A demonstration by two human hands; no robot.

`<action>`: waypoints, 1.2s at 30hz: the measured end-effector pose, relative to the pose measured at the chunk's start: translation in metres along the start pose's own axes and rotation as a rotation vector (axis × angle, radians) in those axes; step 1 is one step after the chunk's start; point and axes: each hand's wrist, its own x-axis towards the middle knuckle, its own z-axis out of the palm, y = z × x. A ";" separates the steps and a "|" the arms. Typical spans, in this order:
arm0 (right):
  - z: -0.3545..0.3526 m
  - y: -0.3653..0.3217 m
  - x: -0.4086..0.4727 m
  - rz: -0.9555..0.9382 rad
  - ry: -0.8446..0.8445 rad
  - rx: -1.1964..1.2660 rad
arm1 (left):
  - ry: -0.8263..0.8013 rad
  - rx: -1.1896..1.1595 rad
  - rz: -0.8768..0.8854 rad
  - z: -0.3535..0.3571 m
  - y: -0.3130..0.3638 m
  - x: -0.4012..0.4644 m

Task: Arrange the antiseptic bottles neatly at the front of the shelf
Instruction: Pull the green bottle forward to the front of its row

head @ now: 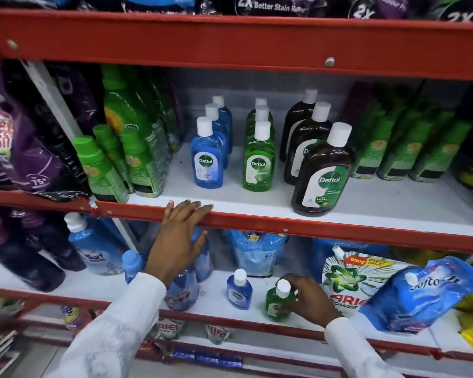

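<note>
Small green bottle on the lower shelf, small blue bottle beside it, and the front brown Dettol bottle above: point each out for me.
Small green bottle [274, 305], head view, on its green body.
Small blue bottle [238, 294], head view, on its label.
Front brown Dettol bottle [322, 175], head view, on its label.

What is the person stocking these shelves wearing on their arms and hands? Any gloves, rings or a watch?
Both arms are covered by long white sleeves that end at the wrists. The left sleeve looks creased and loose; the right sleeve is the same plain white fabric. The left hand and right hand are bare: no gloves, and no rings or watch show on the fingers or wrists.
</note>
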 end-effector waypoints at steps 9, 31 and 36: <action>-0.121 -0.120 -0.040 -0.231 0.350 0.215 | 0.033 -0.032 0.004 0.000 0.000 0.000; -0.167 -0.188 0.045 -0.218 0.478 0.027 | 0.048 -0.117 -0.021 -0.001 0.003 0.002; -0.160 -0.180 0.031 -0.255 0.503 0.032 | 0.039 -0.102 -0.009 0.000 0.001 0.002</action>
